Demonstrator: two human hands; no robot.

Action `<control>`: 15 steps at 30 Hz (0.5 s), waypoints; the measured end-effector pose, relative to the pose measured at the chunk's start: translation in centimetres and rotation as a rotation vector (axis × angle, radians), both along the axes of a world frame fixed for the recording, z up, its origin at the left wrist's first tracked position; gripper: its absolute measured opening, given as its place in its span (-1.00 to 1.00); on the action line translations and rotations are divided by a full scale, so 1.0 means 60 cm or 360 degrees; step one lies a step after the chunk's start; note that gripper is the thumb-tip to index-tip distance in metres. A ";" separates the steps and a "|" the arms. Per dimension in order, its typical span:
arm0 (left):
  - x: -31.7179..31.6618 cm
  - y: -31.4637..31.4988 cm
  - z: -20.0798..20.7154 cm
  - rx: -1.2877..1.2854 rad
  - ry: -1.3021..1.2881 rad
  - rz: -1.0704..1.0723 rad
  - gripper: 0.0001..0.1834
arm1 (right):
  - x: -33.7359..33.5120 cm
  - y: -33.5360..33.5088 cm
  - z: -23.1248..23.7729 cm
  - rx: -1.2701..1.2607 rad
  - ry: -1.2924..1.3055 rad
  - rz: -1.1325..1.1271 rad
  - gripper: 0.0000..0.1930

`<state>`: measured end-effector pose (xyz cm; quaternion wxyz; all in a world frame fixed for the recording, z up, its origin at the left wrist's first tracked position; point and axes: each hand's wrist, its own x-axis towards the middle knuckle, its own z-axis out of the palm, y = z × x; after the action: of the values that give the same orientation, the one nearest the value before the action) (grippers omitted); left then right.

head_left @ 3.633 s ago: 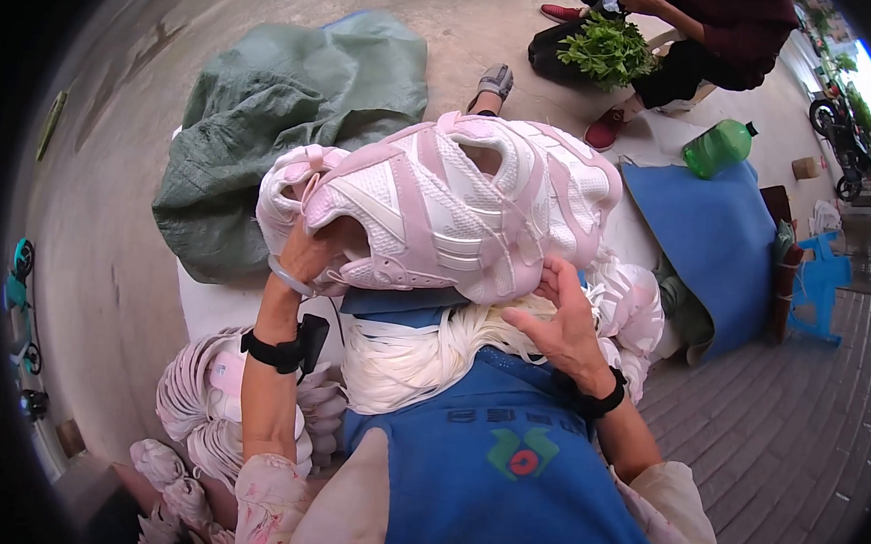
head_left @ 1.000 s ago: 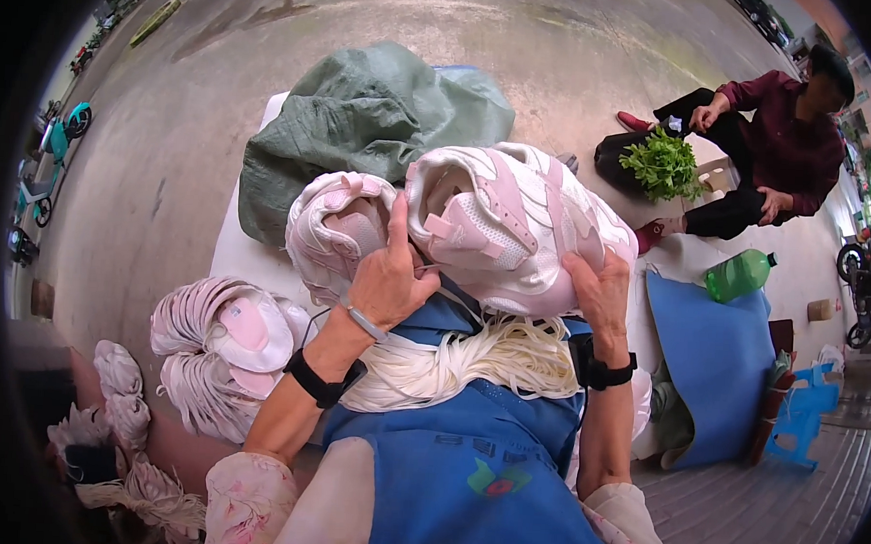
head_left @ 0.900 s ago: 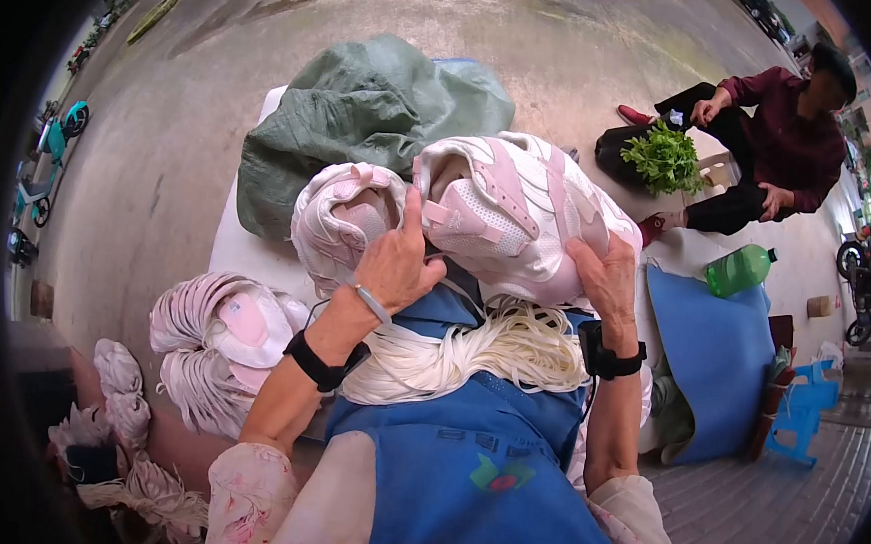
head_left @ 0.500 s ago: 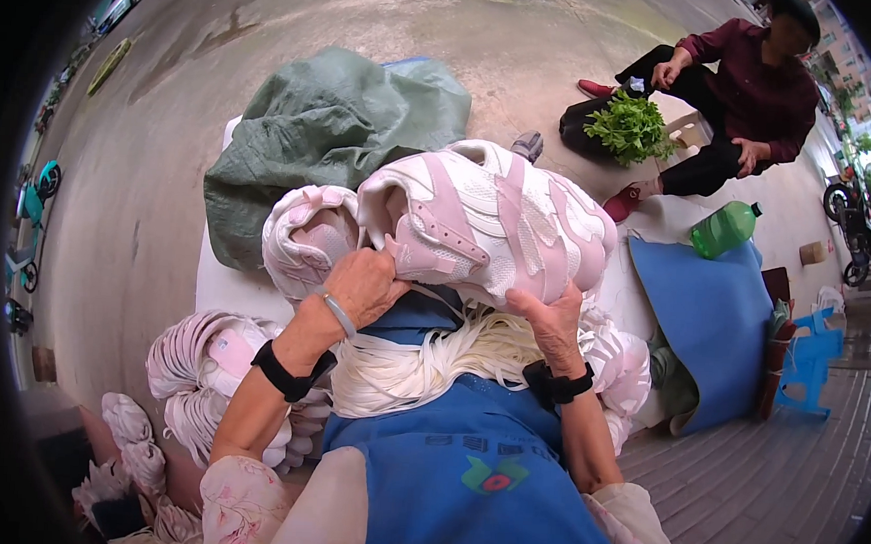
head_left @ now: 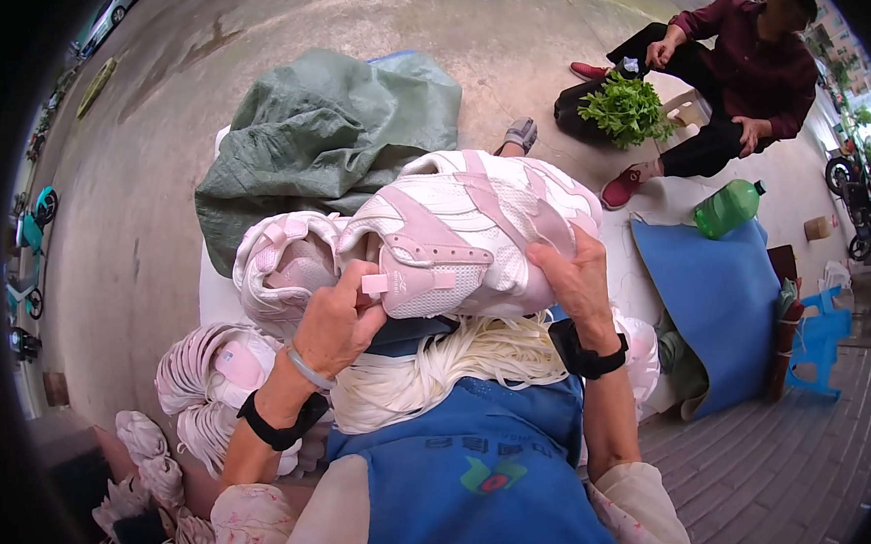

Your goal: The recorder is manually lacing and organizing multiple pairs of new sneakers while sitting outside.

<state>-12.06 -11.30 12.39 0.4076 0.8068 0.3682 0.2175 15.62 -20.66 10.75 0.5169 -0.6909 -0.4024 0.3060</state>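
Observation:
A pink and white shoe upper (head_left: 478, 210) lies across my lap, apparently nested with others in a stack. My left hand (head_left: 339, 321) pinches the end of its tongue (head_left: 417, 286), which hangs outside the collar with a pink pull tab. On the upper's right side, my right hand (head_left: 578, 284) grips with thumb on top; its fingers are partly hidden. Another pink and white upper (head_left: 288, 259) sits just left of it, collar toward me. Below both hands, a bundle of cream shoelaces (head_left: 440, 371) rests on my blue apron (head_left: 456, 450).
Stacked uppers (head_left: 209, 368) stand at the left, with more piled at lower left. A green woven sack (head_left: 335, 119) lies beyond. To the right are a blue sheet (head_left: 705, 306), a green bottle (head_left: 729, 209) and a blue stool (head_left: 816, 341). A person (head_left: 741, 81) sits behind leafy greens (head_left: 626, 110).
The tongue now shows outside the collar. My left hand has moved down and left onto it, while my right hand has shifted up the upper's side. The upper has turned slightly.

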 end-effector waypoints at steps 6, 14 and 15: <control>-0.010 0.029 -0.035 0.0114 0.0032 0.0068 -0.78 | 0.021 0.008 0.001 0.0009 -0.0027 0.0212 -0.57; 0.013 0.036 -0.065 0.0373 0.0050 0.0197 -0.58 | 0.026 -0.003 0.009 -0.0057 -0.0129 0.0305 -0.55; 0.023 0.042 -0.068 0.0566 0.0131 0.0074 -0.54 | 0.028 0.003 0.011 -0.0096 -0.0003 0.0285 -0.53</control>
<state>-10.66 -8.78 8.31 0.2380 0.8656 0.3589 0.2554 17.30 -20.50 11.39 0.4659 -0.6676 -0.4536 0.3625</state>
